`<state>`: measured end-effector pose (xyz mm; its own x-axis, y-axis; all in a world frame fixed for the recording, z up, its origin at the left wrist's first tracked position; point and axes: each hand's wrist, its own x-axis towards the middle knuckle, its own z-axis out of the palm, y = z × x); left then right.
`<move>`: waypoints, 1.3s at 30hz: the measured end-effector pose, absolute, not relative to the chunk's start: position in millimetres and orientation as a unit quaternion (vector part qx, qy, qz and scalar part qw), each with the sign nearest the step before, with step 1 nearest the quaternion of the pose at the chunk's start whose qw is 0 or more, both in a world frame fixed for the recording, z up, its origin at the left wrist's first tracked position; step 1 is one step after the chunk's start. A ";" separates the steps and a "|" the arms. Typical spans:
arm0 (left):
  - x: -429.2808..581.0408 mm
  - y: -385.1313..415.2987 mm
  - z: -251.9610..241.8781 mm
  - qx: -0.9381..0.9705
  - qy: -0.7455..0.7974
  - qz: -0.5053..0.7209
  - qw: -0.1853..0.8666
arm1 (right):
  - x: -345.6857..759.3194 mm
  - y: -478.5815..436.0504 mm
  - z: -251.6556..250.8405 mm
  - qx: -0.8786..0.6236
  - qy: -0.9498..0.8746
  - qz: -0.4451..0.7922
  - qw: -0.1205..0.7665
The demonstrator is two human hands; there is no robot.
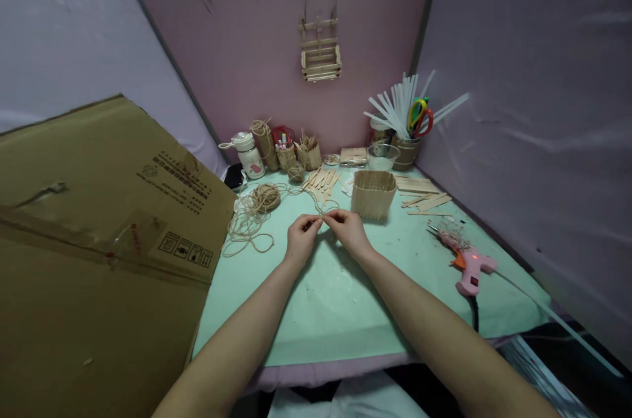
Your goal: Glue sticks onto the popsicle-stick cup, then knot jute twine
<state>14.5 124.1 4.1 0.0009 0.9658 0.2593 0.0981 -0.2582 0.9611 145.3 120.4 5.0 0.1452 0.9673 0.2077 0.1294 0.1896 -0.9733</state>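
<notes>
My left hand (302, 237) and my right hand (348, 230) meet over the middle of the table, fingertips pinched together. Between them runs a strand of jute twine (323, 209), which loops up behind the fingers; its exact end is hidden. The strand trails toward a ball of twine (266, 197) at the left, where loose coils (247, 234) lie on the cloth. Just beyond my right hand stands a basket made of craft sticks (374, 195), upright and apart from the fingers.
A pink glue gun (471, 266) lies at the right, its cord hanging forward. Loose craft sticks (424, 194) are behind it. A large cardboard box (113, 240) blocks the left side. At the back stand a white bottle (249, 156), stick holders and scissors (419, 116) among glue sticks.
</notes>
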 end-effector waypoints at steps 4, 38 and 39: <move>19.1 122.2 3.3 0.539 0.480 0.536 0.438 | 143.3 118.4 3.5 -0.522 -0.587 0.265 0.560; 5.2 129.1 14.0 0.299 0.390 0.405 0.771 | 143.4 109.9 12.8 -0.423 -0.711 0.191 0.529; 6.5 128.2 13.2 0.330 0.390 0.426 0.746 | 143.5 110.9 12.3 -0.437 -0.694 0.201 0.535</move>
<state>6.5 128.2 13.2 0.3326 0.8938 -0.3010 -0.3782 0.4188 0.8256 143.5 110.9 12.3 -0.0444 0.8223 0.5674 0.3915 0.5368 -0.7474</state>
